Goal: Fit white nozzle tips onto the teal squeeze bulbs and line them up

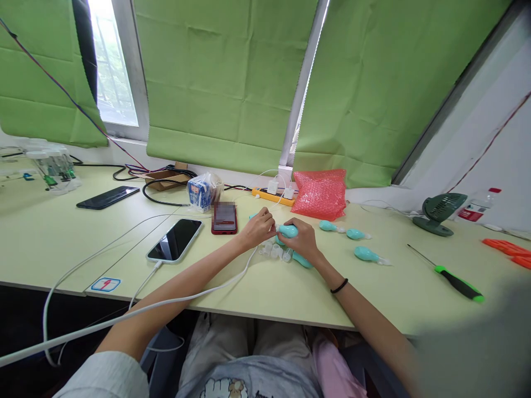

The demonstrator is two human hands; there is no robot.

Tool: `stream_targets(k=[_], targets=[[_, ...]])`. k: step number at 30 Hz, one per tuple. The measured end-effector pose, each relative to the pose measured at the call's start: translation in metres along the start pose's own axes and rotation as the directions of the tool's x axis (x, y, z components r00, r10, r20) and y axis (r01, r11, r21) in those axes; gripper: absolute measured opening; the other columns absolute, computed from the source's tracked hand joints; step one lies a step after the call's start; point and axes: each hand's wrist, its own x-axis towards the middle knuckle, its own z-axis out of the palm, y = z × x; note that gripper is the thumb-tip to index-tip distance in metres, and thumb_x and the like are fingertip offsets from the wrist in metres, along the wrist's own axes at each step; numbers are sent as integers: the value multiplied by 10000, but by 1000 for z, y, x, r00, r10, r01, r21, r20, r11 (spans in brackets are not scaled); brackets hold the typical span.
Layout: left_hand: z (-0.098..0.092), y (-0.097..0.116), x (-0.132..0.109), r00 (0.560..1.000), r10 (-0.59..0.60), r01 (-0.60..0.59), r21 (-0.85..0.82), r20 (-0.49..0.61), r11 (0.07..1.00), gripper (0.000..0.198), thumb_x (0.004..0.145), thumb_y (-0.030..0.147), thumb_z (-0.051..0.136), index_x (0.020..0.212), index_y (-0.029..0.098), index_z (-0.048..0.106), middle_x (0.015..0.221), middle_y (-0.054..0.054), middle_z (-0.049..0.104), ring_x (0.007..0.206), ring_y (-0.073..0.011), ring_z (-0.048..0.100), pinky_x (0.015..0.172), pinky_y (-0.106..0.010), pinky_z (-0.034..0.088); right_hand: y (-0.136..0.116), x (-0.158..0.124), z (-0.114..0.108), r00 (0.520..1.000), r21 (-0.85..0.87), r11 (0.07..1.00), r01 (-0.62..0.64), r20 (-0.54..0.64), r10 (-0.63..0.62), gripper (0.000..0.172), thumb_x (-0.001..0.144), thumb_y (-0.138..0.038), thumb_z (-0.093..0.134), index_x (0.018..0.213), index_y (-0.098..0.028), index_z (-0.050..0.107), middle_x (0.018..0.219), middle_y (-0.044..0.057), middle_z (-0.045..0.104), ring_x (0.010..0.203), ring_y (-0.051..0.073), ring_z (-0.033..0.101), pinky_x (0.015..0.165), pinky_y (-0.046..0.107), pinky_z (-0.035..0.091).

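The pale green surface point(249, 290) carries everything. At its far edge lies a pink bubble-wrap bag point(321, 193). Nearer, to the left, a white-cased phone point(174, 240) lies screen up on a cable, and off to the right rests a green-handled screwdriver point(456, 283). At the middle the two hands meet — the right hand point(306, 242) is closed around a teal bulb point(288, 230), while the left hand point(259, 225) pinches its tip. Spare bulbs point(367, 254) lie to the right, apart from the hands — small clear caps point(276, 251) sit just beneath them.
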Motion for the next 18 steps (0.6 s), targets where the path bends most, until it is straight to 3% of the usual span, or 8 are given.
stream_targets(k=[6, 12, 18], targets=[[3, -2, -3, 997, -80, 80, -83, -1, 993, 88, 686, 117, 434, 643, 137, 509, 634, -47, 520, 768, -162, 427, 606, -261, 413, 6, 1, -1, 1000, -3, 1000, -9, 23, 9, 168, 605, -345, 520, 676, -194, 508, 638, 11, 589, 573, 154, 534, 526, 253, 384], [3, 0, -6, 992, -121, 126, -137, 45, 983, 261, 698, 200, 475, 947, 146, 530, 761, -52, 544, 809, -172, 433, 641, -288, 415, 4, 0, 0, 999, 0, 999, 32, 44, -32, 184, 619, -357, 509, 705, -193, 511, 664, 9, 595, 605, 154, 548, 538, 249, 387], [8, -3, -6, 996, -27, 34, -80, 88, 996, 186, 772, 194, 424, 829, 154, 597, 756, -60, 560, 805, -170, 420, 651, -281, 403, 3, 0, -1, 998, -24, 999, 24, 53, -22, 175, 626, -341, 502, 714, -191, 516, 659, 16, 598, 606, 158, 551, 535, 247, 380]])
